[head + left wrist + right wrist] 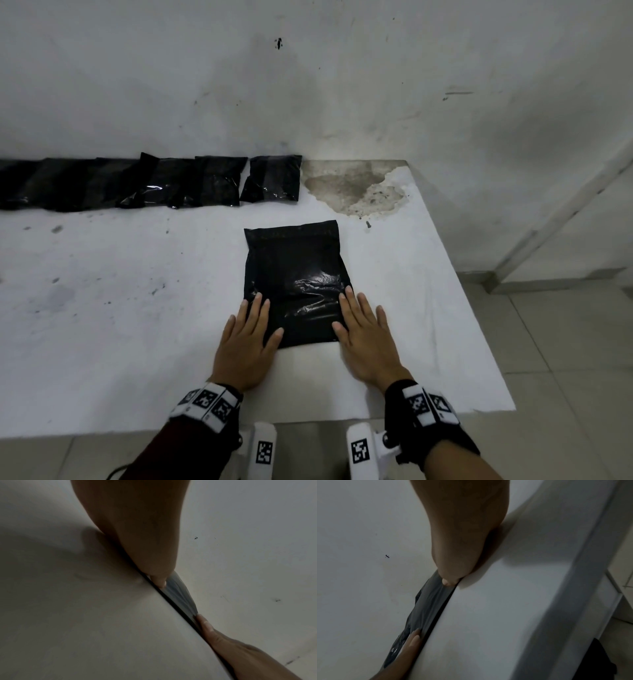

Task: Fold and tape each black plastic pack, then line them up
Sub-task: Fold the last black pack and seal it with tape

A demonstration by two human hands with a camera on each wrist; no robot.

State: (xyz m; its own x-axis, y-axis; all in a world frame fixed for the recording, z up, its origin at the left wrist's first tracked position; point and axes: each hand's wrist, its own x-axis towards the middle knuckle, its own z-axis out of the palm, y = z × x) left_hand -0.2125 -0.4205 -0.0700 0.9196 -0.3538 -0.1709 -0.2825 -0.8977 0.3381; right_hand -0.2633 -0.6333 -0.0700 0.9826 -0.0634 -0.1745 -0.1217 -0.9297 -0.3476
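Note:
A black plastic pack point(296, 270) lies flat on the white table point(137, 308), near the front right. My left hand point(251, 329) lies flat, fingers straight, pressing the pack's near left edge. My right hand point(359, 323) lies flat the same way on its near right edge. The left wrist view shows the pack point(180, 595) edge-on between my left fingertips point(158, 580) and the right hand point(240, 649). In the right wrist view the pack point(429, 601) runs from my right fingertips point(449, 580) to the left hand point(409, 645). No tape is in view.
Several finished black packs point(212, 181) stand in a row against the back wall, ending with one point(272, 178) near the middle. A stained, peeling patch point(356, 188) marks the table's far right corner. The table's right edge point(479, 325) drops to a tiled floor.

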